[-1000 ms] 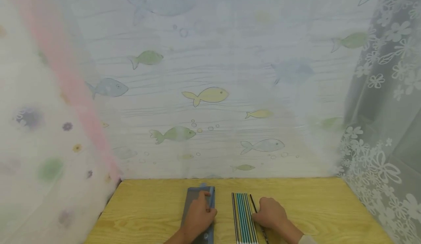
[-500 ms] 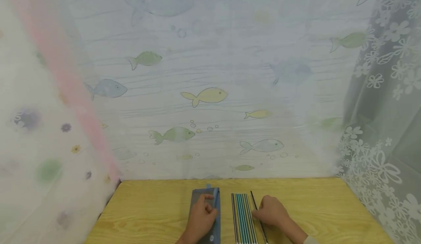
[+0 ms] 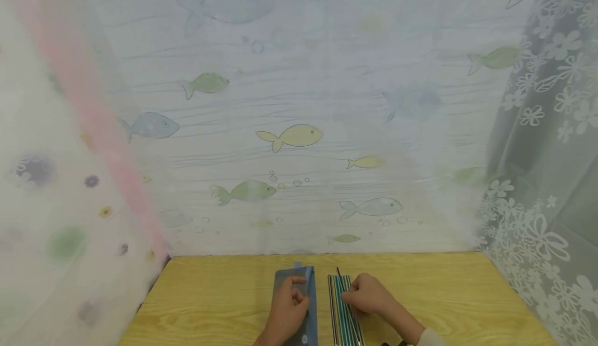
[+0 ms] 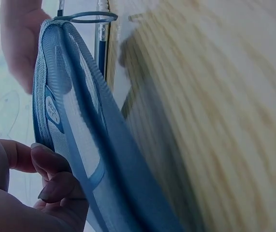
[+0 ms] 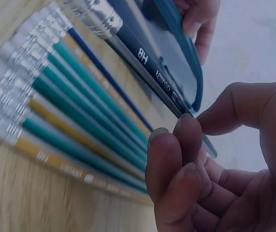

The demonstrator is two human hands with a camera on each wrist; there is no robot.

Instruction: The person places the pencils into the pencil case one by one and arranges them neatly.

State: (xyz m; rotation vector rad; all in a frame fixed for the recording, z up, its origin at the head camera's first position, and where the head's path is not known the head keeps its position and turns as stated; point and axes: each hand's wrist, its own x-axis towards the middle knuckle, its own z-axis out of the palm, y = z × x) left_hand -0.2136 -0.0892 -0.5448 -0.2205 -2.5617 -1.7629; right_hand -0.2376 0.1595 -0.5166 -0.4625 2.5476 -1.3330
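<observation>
A blue zippered pencil pouch (image 3: 312, 309) with a see-through mesh side stands nearly under my left hand (image 3: 286, 309). In the left wrist view, my left thumb and fingers pinch the pouch's zippered edge (image 4: 42, 116), and the zip's opening gapes slightly. My right hand (image 3: 369, 295) pinches a dark HB pencil (image 5: 147, 62) between thumb and fingertips, its white eraser end toward the wrist camera. That pencil is held over a row of teal, yellow and dark pencils (image 5: 79, 108), which lie side by side with their eraser ends toward me.
The pencils and pouch are on a yellow wood-grain table (image 3: 210, 294). A fish-print curtain (image 3: 299, 206) hangs behind its far edge, and a sheer curtain with white flowers (image 3: 542, 242) hangs on the right. A pull loop (image 4: 94, 18) sticks out at the pouch's end.
My right hand has lifted the dark pencil from right of the row and moved it left over the other pencils. My left hand and the pouch have shifted right, toward the row.
</observation>
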